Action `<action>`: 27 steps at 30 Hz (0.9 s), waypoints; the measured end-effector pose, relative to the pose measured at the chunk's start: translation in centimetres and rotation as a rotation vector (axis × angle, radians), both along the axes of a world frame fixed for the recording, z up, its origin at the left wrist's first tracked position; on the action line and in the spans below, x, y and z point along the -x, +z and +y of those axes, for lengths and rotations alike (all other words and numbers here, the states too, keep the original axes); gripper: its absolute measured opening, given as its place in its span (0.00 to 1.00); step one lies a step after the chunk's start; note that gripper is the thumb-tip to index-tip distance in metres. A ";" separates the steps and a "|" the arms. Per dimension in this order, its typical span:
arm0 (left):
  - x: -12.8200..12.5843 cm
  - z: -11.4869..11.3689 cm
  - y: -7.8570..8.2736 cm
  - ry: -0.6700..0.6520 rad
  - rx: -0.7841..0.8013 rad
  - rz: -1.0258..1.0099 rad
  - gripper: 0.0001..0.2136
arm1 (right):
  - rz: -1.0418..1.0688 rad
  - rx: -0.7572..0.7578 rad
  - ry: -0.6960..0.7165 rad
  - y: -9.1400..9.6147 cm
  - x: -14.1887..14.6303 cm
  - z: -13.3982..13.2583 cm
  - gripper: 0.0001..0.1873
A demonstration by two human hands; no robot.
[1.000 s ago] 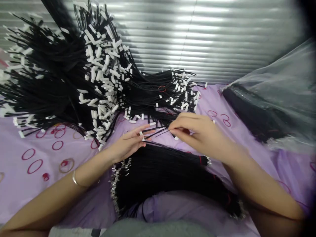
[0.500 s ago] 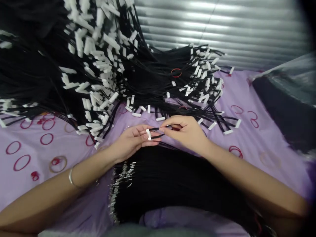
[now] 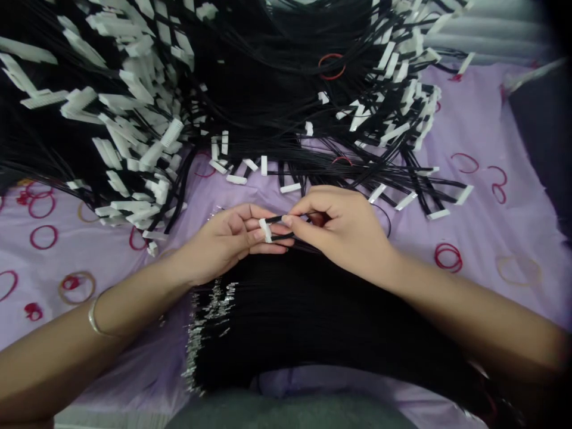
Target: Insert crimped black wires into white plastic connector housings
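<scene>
Head view shows us a small white connector (image 3: 265, 230) near the middle, lifted above the lap and tilted slightly off upright. Our left hand (image 3: 232, 235) grips it between the thumb and the fingers behind, the fingertips pointing right. Short black wires (image 3: 282, 237) run rightward from the connector, one from near its top end and one from near its bottom end. Our right hand (image 3: 344, 223) is closed in a pinch, thumb and forefinger meeting on the upper wire just beside the connector; its other fingers curl under, and we cannot tell what else they hold.

Just below both hands lies a thick bundle of loose black wires (image 3: 313, 310), with shiny metal tips (image 3: 218, 304) along its left end. On the left wrist we see a pale bangle (image 3: 93, 319). Beyond the hands, a spread of black leads (image 3: 268, 101) ends in white connectors, with a red band (image 3: 331, 67) resting on it. Farther left rises a heap of white-ended leads (image 3: 134, 89). Purple cloth (image 3: 120, 256) lies beneath, strewn with red rings (image 3: 43, 237), and a tan ring (image 3: 518, 271) sits at the right.
</scene>
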State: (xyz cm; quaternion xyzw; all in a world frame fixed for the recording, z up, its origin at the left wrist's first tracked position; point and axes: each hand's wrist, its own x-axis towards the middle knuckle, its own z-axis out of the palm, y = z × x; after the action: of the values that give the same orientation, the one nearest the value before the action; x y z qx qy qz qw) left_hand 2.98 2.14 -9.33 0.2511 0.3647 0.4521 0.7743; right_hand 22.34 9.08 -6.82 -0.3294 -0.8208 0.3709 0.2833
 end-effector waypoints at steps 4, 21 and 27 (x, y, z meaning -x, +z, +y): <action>0.0 0.0 -0.2 0.005 -0.011 0.005 0.09 | -0.003 -0.018 0.014 -0.2 -0.1 0.1 0.06; 0.4 0.1 0.1 -0.040 0.025 -0.019 0.08 | -0.045 -0.188 -0.009 -0.3 -0.1 -0.5 0.08; 0.3 0.2 0.2 -0.029 0.041 -0.018 0.09 | -0.042 -0.232 -0.012 -0.3 -0.2 -0.7 0.08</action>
State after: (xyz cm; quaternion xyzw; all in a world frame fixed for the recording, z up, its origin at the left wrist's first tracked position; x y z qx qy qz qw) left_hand 2.65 2.34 -9.16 0.2367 0.3632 0.4355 0.7889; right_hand 22.51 8.40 -7.16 -0.3070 -0.8619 0.2649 0.3045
